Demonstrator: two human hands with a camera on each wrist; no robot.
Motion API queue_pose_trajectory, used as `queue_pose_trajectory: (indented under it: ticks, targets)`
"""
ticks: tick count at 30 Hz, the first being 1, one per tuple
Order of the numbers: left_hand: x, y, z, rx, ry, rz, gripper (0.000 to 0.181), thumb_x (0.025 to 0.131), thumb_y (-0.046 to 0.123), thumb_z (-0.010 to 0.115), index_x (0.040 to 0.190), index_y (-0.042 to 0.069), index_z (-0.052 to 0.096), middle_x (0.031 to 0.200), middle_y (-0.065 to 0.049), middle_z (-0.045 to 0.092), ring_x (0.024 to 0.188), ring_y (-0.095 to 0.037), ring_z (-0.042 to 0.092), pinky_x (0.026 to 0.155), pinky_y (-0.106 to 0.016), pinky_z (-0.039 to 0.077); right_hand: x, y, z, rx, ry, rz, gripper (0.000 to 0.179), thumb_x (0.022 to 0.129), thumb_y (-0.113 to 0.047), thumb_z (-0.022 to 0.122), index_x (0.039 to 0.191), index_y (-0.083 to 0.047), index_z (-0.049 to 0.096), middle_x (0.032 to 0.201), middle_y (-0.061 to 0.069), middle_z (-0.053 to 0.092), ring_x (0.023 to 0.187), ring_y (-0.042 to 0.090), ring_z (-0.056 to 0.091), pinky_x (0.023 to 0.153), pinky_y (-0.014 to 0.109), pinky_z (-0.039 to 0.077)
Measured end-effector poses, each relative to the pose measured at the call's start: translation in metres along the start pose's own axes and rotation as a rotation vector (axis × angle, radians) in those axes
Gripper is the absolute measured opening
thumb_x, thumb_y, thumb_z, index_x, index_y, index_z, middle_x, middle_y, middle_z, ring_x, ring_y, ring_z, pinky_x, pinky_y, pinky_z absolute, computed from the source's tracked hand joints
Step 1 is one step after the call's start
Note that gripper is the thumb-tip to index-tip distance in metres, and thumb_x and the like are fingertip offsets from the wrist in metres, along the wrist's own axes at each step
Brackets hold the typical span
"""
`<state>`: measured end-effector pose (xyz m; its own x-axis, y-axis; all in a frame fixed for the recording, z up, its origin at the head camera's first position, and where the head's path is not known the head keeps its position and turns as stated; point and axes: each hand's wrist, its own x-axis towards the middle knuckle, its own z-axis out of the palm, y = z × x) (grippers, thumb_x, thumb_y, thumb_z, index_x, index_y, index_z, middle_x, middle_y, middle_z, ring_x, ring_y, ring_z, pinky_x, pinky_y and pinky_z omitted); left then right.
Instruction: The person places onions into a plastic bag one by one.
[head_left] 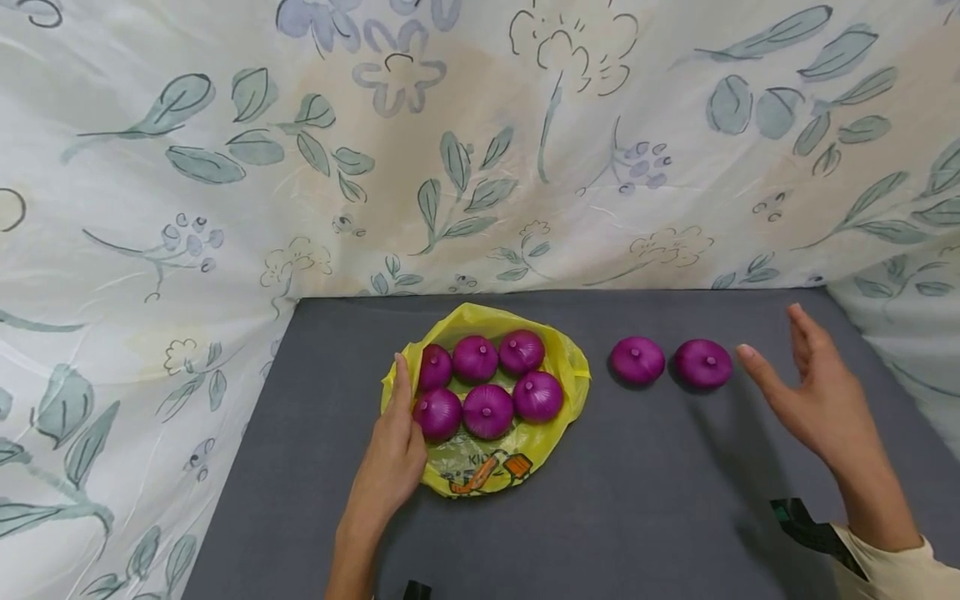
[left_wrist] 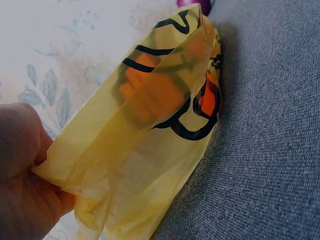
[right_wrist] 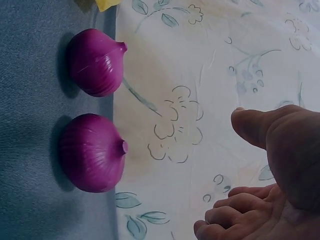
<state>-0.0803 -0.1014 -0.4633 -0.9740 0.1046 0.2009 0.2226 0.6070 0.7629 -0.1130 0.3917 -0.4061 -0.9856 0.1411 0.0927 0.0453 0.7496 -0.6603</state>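
A yellow plastic bag (head_left: 567,417) lies spread open on the table with several purple onions (head_left: 488,411) inside it. My left hand (head_left: 392,454) pinches the bag's left rim; in the left wrist view the thin yellow plastic (left_wrist: 145,165) is pulled taut from between thumb and fingers. To the right of the bag, two more onions sit side by side, a left onion (head_left: 637,361) and a right onion (head_left: 702,364). My right hand (head_left: 821,400) hovers just right of them, thumb and fingers spread apart, holding nothing.
Dark grey cloth covers the table (head_left: 315,500). Behind it and along both sides hangs a pale curtain (head_left: 450,167) printed with leaves and flowers. A cream sleeve (head_left: 900,571) and a black strap (head_left: 813,529) show at the right wrist.
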Motion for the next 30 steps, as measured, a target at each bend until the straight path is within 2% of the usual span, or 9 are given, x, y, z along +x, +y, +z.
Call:
queue_pose_trajectory:
  ticks: [4,7,10,14,16,18,24,30]
  targets:
    - [0.000,0.001,-0.001,0.001,0.002,-0.003,0.092,0.102,-0.009,0.047,0.171,0.024,-0.004,0.177,-0.006,0.015,0.126,-0.037,0.055,0.099,-0.048,0.047,0.001,0.006,0.002,0.015,-0.027,0.006,0.097,0.106,-0.045,0.060,0.171,-0.018,-0.007,0.174,0.017,0.000,0.151,0.061,0.016,0.114,0.077,0.016]
    - [0.000,0.001,-0.001,0.001,-0.002,-0.007,0.093,0.101,-0.009,0.047,0.171,0.024,-0.004,0.177,-0.006,0.015,0.129,-0.037,0.054,0.100,-0.049,0.046,0.001,0.010,0.004,0.021,-0.051,0.017,0.098,0.107,-0.046,0.059,0.170,-0.015,-0.009,0.174,0.018,-0.005,0.152,0.060,0.012,0.115,0.076,0.014]
    - [-0.001,0.001,-0.002,-0.001,-0.004,-0.009,0.093,0.101,-0.009,0.047,0.171,0.025,-0.004,0.177,-0.007,0.014,0.136,-0.035,0.050,0.104,-0.050,0.046,0.003,0.013,0.007,0.012,-0.079,0.037,0.101,0.107,-0.049,0.058,0.169,-0.012,-0.011,0.173,0.022,-0.007,0.152,0.061,0.011,0.115,0.077,0.014]
    - [-0.002,0.001,-0.002,-0.004,0.001,-0.009,0.094,0.101,-0.011,0.046,0.171,0.024,-0.005,0.177,-0.007,0.014,0.151,-0.028,0.037,0.113,-0.053,0.041,0.006,0.018,0.012,-0.011,-0.118,0.072,0.105,0.106,-0.054,0.057,0.168,-0.007,-0.012,0.170,0.031,-0.006,0.150,0.063,0.012,0.114,0.078,0.014]
    - [-0.003,0.001,-0.002,-0.004,0.004,-0.005,0.094,0.100,-0.011,0.046,0.171,0.024,-0.005,0.177,-0.007,0.014,0.154,-0.026,0.033,0.114,-0.053,0.040,0.007,0.020,0.014,-0.022,-0.135,0.085,0.107,0.105,-0.056,0.057,0.167,-0.004,-0.012,0.169,0.034,-0.005,0.150,0.064,0.012,0.114,0.079,0.013]
    - [-0.002,0.000,-0.002,0.001,0.005,-0.003,0.093,0.100,-0.011,0.046,0.171,0.023,-0.005,0.177,-0.008,0.015,0.153,-0.026,0.034,0.113,-0.053,0.041,0.007,0.023,0.016,-0.028,-0.151,0.097,0.108,0.105,-0.057,0.056,0.167,-0.002,-0.013,0.168,0.036,-0.005,0.150,0.064,0.011,0.114,0.079,0.012]
    - [-0.001,-0.002,-0.001,0.015,0.020,0.015,0.092,0.100,-0.012,0.045,0.171,0.020,-0.004,0.176,-0.010,0.016,0.150,-0.027,0.038,0.111,-0.053,0.042,0.008,0.033,0.028,0.020,-0.167,0.066,0.108,0.104,-0.053,0.061,0.168,-0.003,-0.011,0.170,0.034,-0.006,0.151,0.063,0.010,0.114,0.079,0.013]
    - [0.001,-0.001,-0.002,-0.001,-0.008,-0.009,0.092,0.101,-0.010,0.046,0.171,0.024,-0.004,0.177,-0.005,0.014,0.154,-0.023,0.032,0.118,-0.052,0.036,0.008,0.045,0.041,0.067,-0.147,0.047,0.106,0.104,-0.046,0.066,0.168,-0.001,-0.006,0.172,0.032,-0.004,0.153,0.061,0.009,0.114,0.077,0.016]
